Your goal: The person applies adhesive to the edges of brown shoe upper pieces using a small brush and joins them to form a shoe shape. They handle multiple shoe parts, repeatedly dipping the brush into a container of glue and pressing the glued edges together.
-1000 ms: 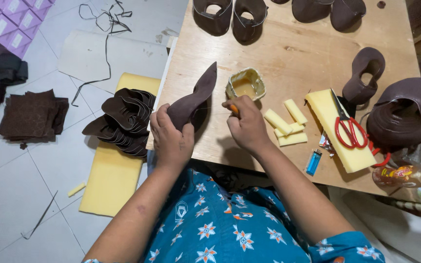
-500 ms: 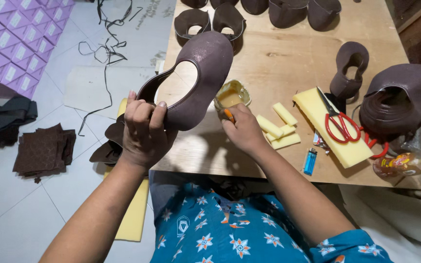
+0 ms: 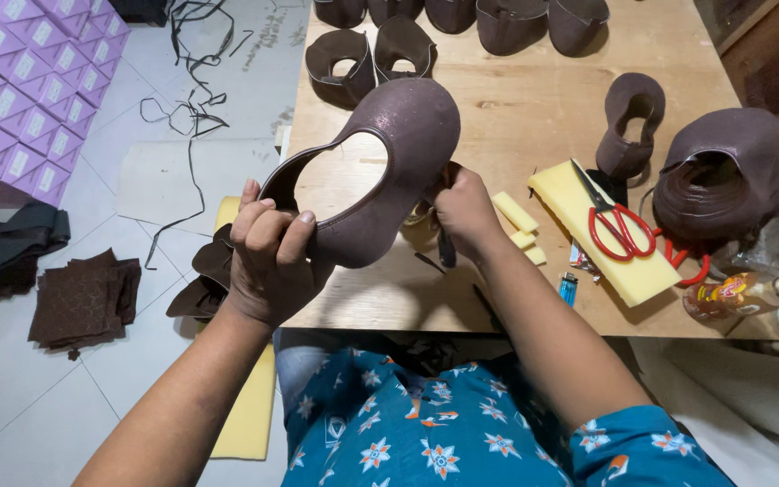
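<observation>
A person in a blue floral garment sits at a low wooden table (image 3: 534, 117), both forearms reaching forward from the bottom of the view. The left hand (image 3: 268, 257) is raised over the table's near left edge, fingers curled closed around the rim of a brown shoe upper (image 3: 389, 162), thumb and fingertips pinching its lower edge. The upper hangs in the air between the two hands, above the table, with its opening facing the camera. Its long axis runs diagonally, the rounded toe end pointing up and to the right, the open heel end down and left toward the left hand. The right hand (image 3: 466, 216) sits just behind and below the toe end, knuckles up, fingers closed around a thin dark tool; its tip is hidden by the upper. Just right of that hand lie yellow foam strips (image 3: 516, 216), then a yellow foam block (image 3: 615, 261) with red-handled scissors (image 3: 619, 225) on it. More brown uppers (image 3: 371, 54) stand at the table's far edge.
</observation>
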